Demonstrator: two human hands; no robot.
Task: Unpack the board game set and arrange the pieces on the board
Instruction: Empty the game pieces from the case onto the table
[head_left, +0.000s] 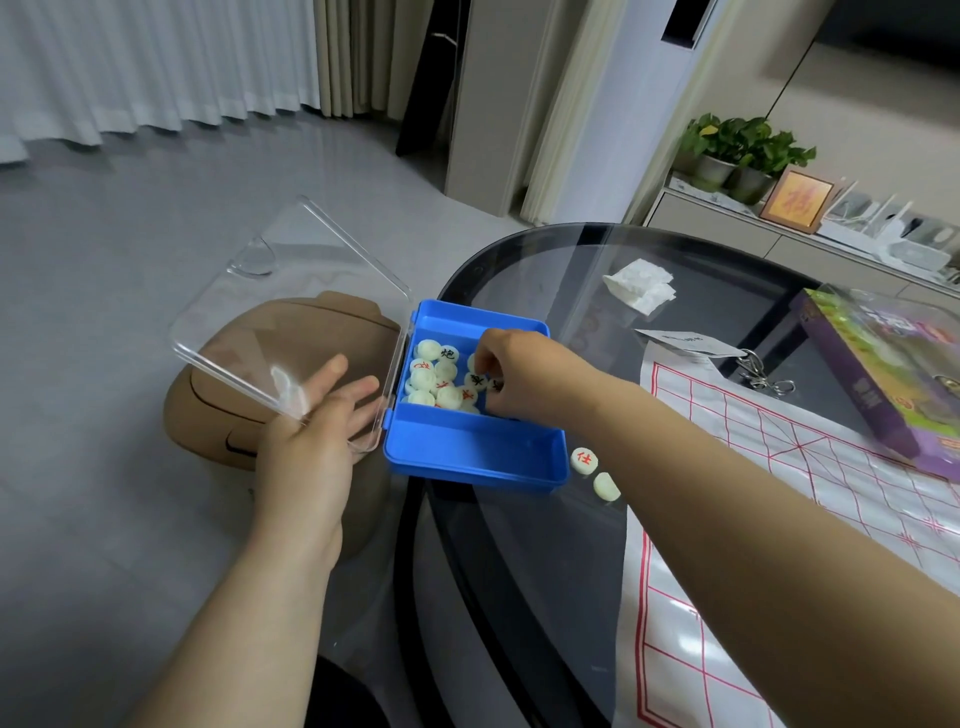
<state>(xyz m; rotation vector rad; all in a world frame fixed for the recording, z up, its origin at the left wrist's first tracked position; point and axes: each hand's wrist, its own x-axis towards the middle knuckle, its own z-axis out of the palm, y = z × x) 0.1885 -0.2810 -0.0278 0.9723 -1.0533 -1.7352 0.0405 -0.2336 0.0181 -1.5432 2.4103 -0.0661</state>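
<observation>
game piece (585, 460) with red 仕, seemingly, beside blue box (467, 457)

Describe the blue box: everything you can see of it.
The blue box looks plastic, rectangular and round-cornered, and sits at the edge of the glass table. A divider splits it: the far compartment holds white round pieces marked red or black, the near one looks empty. Its clear hinged lid stands open leftward, with straight fingers of the left hand against it. The right hand reaches inside, gripping pieces.
</observation>
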